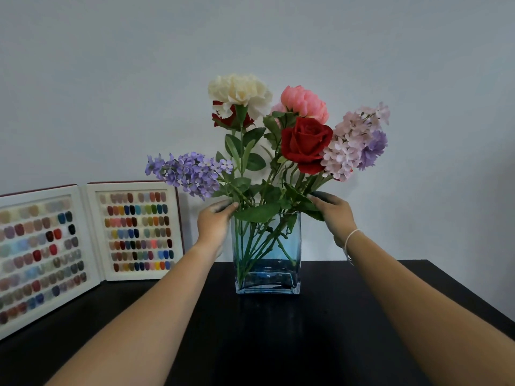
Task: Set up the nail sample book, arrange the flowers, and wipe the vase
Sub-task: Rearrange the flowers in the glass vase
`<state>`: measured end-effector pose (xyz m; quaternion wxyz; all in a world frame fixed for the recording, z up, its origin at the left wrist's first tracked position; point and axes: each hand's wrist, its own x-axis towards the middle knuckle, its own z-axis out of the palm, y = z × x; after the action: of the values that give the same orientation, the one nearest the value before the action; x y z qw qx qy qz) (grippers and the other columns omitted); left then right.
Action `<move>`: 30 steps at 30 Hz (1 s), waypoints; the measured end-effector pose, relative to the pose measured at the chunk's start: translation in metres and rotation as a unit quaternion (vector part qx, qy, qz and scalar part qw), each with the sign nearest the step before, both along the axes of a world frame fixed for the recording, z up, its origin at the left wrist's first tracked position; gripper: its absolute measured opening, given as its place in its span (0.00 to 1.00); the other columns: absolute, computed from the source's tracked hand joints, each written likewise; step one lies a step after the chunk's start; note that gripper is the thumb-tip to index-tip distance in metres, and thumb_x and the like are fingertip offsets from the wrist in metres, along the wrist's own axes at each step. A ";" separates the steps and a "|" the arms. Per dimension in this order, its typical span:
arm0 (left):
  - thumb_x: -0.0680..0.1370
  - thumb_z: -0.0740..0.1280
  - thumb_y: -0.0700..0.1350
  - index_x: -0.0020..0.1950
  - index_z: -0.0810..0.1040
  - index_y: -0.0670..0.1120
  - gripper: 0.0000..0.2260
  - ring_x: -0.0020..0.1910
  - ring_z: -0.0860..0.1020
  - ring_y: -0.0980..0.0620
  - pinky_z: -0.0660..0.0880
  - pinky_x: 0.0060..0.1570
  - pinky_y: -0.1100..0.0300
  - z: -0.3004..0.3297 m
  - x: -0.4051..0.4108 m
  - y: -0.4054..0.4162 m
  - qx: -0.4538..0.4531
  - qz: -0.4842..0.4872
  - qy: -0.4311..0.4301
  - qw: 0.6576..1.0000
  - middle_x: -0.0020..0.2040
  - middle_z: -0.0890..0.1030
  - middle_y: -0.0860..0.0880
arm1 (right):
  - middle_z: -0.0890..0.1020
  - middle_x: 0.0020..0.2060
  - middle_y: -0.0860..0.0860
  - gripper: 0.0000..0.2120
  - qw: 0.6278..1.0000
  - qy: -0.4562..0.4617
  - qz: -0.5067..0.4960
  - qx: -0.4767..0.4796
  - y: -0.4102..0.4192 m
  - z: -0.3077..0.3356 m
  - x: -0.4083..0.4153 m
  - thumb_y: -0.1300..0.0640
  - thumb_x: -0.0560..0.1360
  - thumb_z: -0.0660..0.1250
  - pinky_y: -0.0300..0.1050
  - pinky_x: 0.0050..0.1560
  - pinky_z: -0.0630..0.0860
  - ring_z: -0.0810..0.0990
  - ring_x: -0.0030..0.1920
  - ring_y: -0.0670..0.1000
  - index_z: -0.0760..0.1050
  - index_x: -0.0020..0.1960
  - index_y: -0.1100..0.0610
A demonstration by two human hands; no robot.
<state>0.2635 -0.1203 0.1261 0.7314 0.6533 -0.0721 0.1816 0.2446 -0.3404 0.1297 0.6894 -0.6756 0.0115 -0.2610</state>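
- One step looks done: sample book (89, 240) stands open, far left on surface (348, 316).
- Flowers (267, 151) in vase (267, 263), centre; left hand (214, 224) and right hand (335, 215) grip spread, touching stems at rim.
- Wiping left; no cloth visible.

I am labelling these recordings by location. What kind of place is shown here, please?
Probably a nail salon counter or reception desk. An open nail sample book with rows of coloured nail tips stands on a dark table against a plain wall, beside a blue glass vase of flowers.
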 end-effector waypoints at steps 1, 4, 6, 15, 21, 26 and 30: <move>0.74 0.67 0.40 0.60 0.75 0.37 0.15 0.55 0.75 0.51 0.68 0.57 0.59 -0.001 0.002 0.001 -0.009 0.007 -0.001 1.000 0.59 0.78 0.40 | 0.82 0.49 0.57 0.08 1.000 -0.001 -0.003 0.011 0.003 0.000 0.001 0.56 0.70 0.71 0.46 0.55 0.76 0.81 0.49 0.55 0.80 0.49 0.53; 0.74 0.67 0.39 0.60 0.75 0.37 0.15 0.55 0.75 0.50 0.69 0.59 0.57 -0.004 0.006 0.001 -0.023 0.032 -0.008 0.999 0.59 0.78 0.40 | 0.83 0.48 0.59 0.03 0.998 -0.010 -0.010 0.054 0.009 0.000 0.005 0.58 0.69 0.71 0.45 0.53 0.76 0.81 0.48 0.56 0.80 0.43 0.54; 0.74 0.67 0.39 0.59 0.75 0.37 0.15 0.55 0.76 0.49 0.70 0.60 0.57 -0.004 0.007 -0.001 -0.030 0.036 -0.014 0.999 0.58 0.78 0.40 | 0.83 0.46 0.59 0.03 0.998 -0.013 -0.016 0.066 0.011 0.000 0.008 0.58 0.69 0.71 0.45 0.54 0.76 0.81 0.47 0.56 0.80 0.42 0.55; 0.72 0.69 0.39 0.57 0.77 0.37 0.15 0.49 0.77 0.53 0.70 0.52 0.64 0.006 0.012 -0.012 -0.069 0.079 -0.035 0.994 0.54 0.80 0.44 | 0.83 0.37 0.55 0.02 0.997 -0.023 -0.063 0.039 0.007 0.012 0.017 0.59 0.70 0.69 0.55 0.54 0.77 0.82 0.42 0.57 0.81 0.42 0.54; 0.72 0.69 0.41 0.55 0.79 0.38 0.12 0.50 0.76 0.53 0.69 0.50 0.64 -0.003 0.011 -0.018 -0.012 0.102 -0.049 0.994 0.48 0.80 0.51 | 0.82 0.37 0.55 0.02 0.997 -0.011 -0.076 0.000 0.005 0.016 0.019 0.58 0.70 0.70 0.58 0.61 0.71 0.82 0.44 0.59 0.80 0.42 0.54; 0.72 0.70 0.41 0.49 0.82 0.40 0.08 0.42 0.75 0.57 0.67 0.41 0.70 -0.015 0.010 -0.013 0.055 0.125 -0.080 0.987 0.37 0.79 0.58 | 0.82 0.44 0.59 0.12 0.998 -0.016 -0.057 -0.017 0.007 0.007 0.012 0.58 0.70 0.70 0.53 0.56 0.76 0.80 0.45 0.57 0.79 0.52 0.63; 0.71 0.70 0.42 0.48 0.83 0.44 0.07 0.45 0.77 0.54 0.69 0.43 0.68 -0.017 0.003 -0.019 0.027 0.128 -0.064 0.989 0.44 0.82 0.50 | 0.81 0.47 0.61 0.13 0.999 -0.034 -0.037 0.002 0.007 0.004 0.009 0.61 0.71 0.69 0.47 0.52 0.76 0.79 0.47 0.57 0.78 0.54 0.65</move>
<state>0.2665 -0.1394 0.1096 0.6781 0.6636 -0.0393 0.3135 0.2539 -0.3336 0.1339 0.6808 -0.6639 0.0139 -0.3092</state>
